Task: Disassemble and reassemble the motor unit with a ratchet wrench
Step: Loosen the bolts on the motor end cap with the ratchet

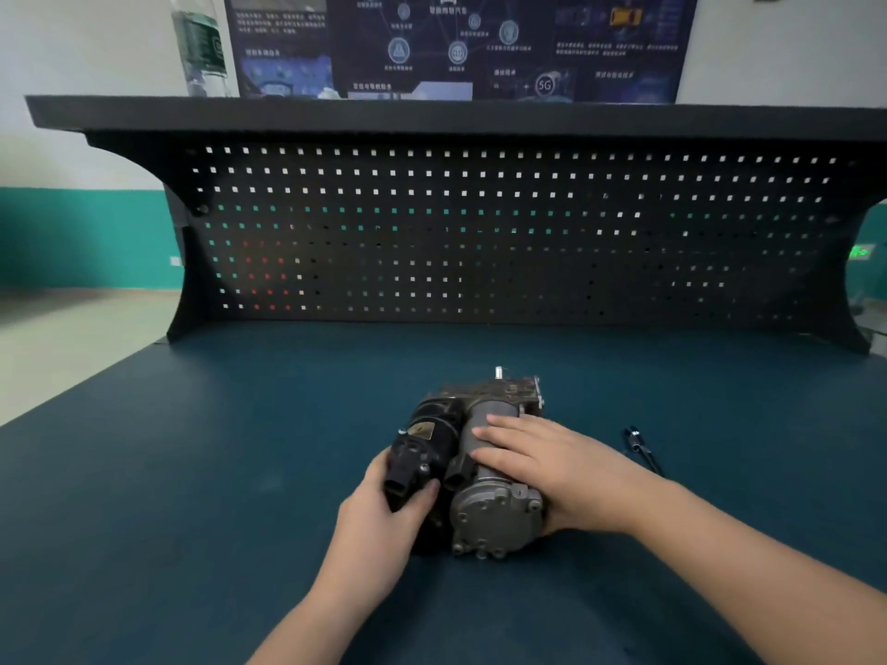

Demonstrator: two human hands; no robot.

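The motor unit (485, 501) lies on the blue bench top, a grey metal cylinder with a bolted end cap facing me and a black housing on its left side. My left hand (379, 525) grips the black connector part at the unit's near left end. My right hand (552, 465) rests on top of the grey cylinder, fingers stretched out flat across it and the thumb down the right side. The ratchet wrench (643, 448) lies on the bench to the right of the unit, apart from both hands, partly hidden behind my right forearm.
A black pegboard back panel (480, 232) rises behind the bench (192, 472), with a shelf on top carrying a clear plastic bottle (199, 45). A dark poster hangs on the wall above. The bench's left edge drops off to the floor.
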